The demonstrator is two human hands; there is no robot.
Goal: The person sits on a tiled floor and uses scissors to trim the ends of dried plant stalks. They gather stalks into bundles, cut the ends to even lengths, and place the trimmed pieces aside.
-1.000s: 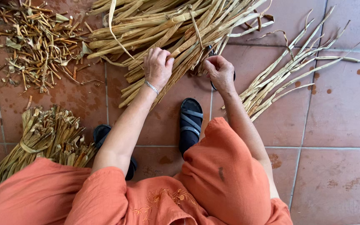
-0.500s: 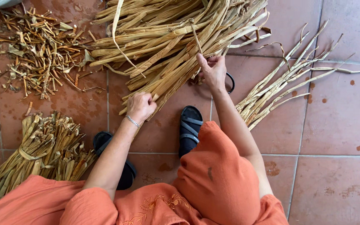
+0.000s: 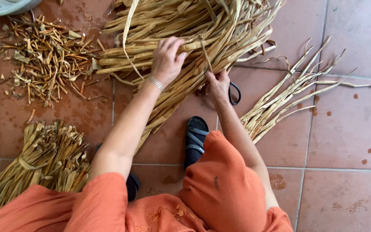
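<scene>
Left hand (image 3: 167, 58) lies curled over the stalk pile (image 3: 181, 38) on the floor (image 3: 344, 129), pinning it. Right hand (image 3: 218, 85) pinches one stalk (image 3: 205, 55), fingers closed, lifting it clear. Scissors (image 3: 234, 93) just beside it; cut scraps (image 3: 44, 60) well left.

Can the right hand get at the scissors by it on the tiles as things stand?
Probably yes. The right hand pinches a dried stalk, and the black scissors handle lies right beside it on bare tile, nothing between; it would likely need to drop the stalk first.
</scene>
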